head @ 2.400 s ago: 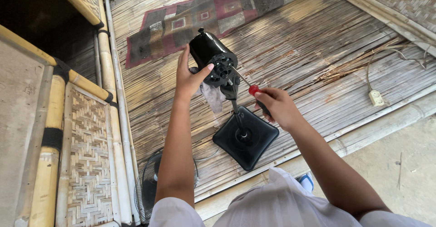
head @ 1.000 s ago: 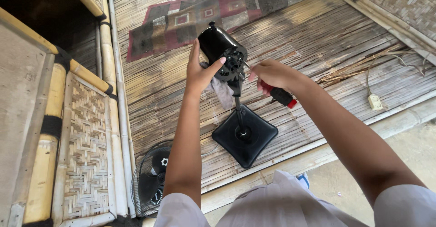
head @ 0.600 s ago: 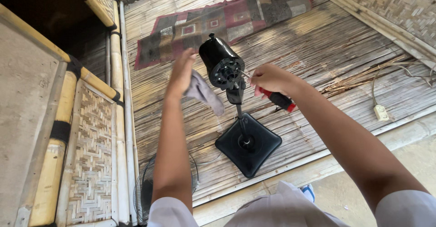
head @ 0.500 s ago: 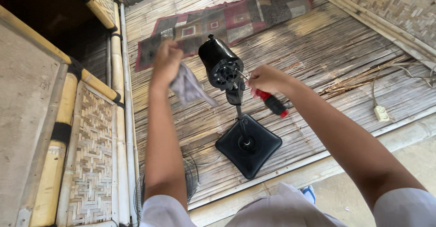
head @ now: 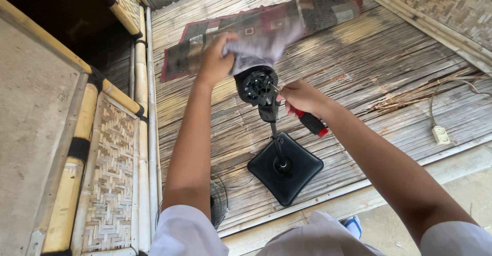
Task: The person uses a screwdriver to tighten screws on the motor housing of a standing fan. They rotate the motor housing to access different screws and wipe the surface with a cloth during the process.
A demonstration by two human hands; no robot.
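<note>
Our left hand (head: pixel 214 61) gripping a grey cloth (head: pixel 261 48) over the fan motor (head: pixel 256 84), right hand (head: pixel 302 97) clasping a red-and-black screwdriver (head: pixel 310 123), patterned rug (head: pixel 256 25) behind us, square base (head: pixel 285 167) below.

sleeves: short, white, on both upper arms, ending above the elbows
forearms: bare, no watch or bands
left hand (head: pixel 215 61): bare, no glove
right hand (head: pixel 302 96): bare, no glove
torso: white garment, folds at bottom edge
</note>
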